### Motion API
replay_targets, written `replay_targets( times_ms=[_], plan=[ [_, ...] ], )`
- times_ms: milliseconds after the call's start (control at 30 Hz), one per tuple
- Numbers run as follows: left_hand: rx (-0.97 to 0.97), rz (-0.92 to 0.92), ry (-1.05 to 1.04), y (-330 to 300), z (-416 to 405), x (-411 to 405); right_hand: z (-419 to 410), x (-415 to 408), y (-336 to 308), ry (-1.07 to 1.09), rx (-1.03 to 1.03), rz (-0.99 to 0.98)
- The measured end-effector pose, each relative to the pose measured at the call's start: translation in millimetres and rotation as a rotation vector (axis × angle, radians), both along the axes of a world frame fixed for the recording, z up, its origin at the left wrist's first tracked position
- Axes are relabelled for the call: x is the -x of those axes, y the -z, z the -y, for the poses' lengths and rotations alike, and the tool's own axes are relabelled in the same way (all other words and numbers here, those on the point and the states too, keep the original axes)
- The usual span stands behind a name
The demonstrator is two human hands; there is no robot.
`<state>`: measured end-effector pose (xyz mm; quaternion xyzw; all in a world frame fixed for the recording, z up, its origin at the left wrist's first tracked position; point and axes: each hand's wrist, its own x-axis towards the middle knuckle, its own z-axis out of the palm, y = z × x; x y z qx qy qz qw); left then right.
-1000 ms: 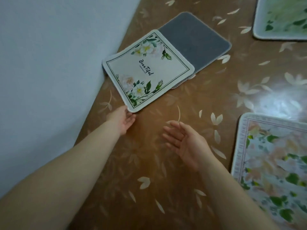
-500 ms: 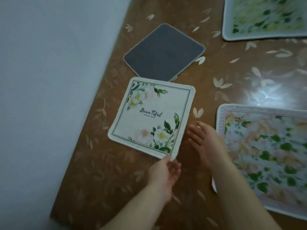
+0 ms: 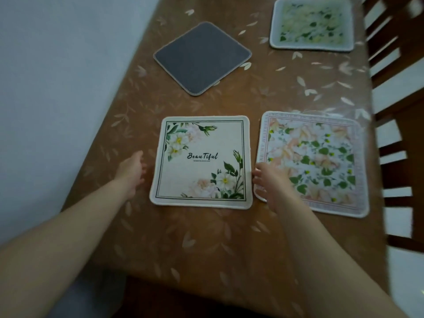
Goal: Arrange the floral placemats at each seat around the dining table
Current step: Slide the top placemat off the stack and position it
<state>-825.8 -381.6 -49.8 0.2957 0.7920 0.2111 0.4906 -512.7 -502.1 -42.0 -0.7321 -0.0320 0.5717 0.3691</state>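
Now your two hands sit on each side of the cream placemat (image 3: 202,161) with the word "Beautiful" on it.

That mat lies flat and straight on the brown table (image 3: 206,244), close to the near edge. Your left hand (image 3: 132,172) is open and loose, right at the mat's left edge, holding nothing. Your right hand (image 3: 271,183) is open too, fingers spread a little, in the gap beside the mat's right edge and partly over the pink flower placemat (image 3: 321,161) next to it. Farther away, a grey mat (image 3: 202,57) lies turned like a diamond. A green leafy placemat (image 3: 312,24) lies at the far right, near a wooden chair (image 3: 399,92).
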Motion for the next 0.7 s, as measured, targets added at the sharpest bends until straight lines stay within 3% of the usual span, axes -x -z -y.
replay_targets(
  times_ms=[200,367,500,567,633,700],
  plan=[
    [0.022,0.067,0.093,14.9,36.4,-7.9,8.6,5.5,5.0,-0.024,-0.005,-0.037],
    [0.008,-0.418,0.313,10.7,66.8,13.9,26.9,22.7,11.3,-0.159,0.078,-0.032],
    [0.136,-0.576,0.555,12.2,105.6,61.7,53.1,34.7,13.7,-0.45,0.255,-0.067],
    [0.162,-0.631,0.597,11.6,112.7,80.8,62.0,40.8,16.9,-0.45,0.275,-0.048],
    [0.134,-0.6,0.524,10.6,107.8,87.0,65.0,47.8,18.6,-0.345,0.203,0.012],
    [0.09,-0.388,0.356,10.9,97.2,83.4,63.3,54.4,19.0,-0.241,0.115,0.035]
  ],
)
